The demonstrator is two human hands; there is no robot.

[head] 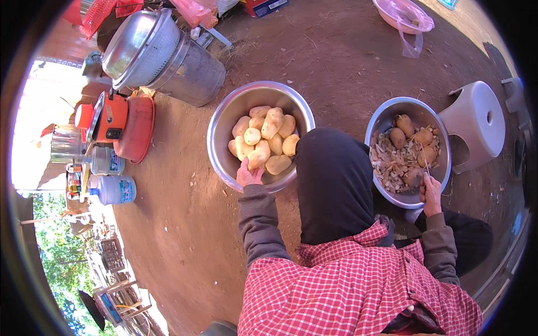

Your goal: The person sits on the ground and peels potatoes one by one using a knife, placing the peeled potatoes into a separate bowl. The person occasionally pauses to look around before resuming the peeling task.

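My left hand (251, 173) reaches over the near rim of a wide metal bowl (218, 168), its fingers and thumb around the lower end of a peeled potato (259, 154). Several other peeled potatoes (277, 164) are heaped in that bowl. On the other side of my knee, my right hand (431, 193) grips a thin-bladed knife (424, 157), blade pointing away from me. The knife is above a second metal bowl (446, 147), which holds several unpeeled potatoes (397, 137) on a layer of peelings (387, 166). The knife's handle is mostly hidden in my fist.
A pale plastic stool (483, 122) stands beside the right bowl. Farther off is a pink basin (403, 21) with a plastic bag. To the left are a large metal pot (189, 71) topped with a colander, a red basin (136, 130), an orange cooker (111, 117) and water jugs (115, 190).
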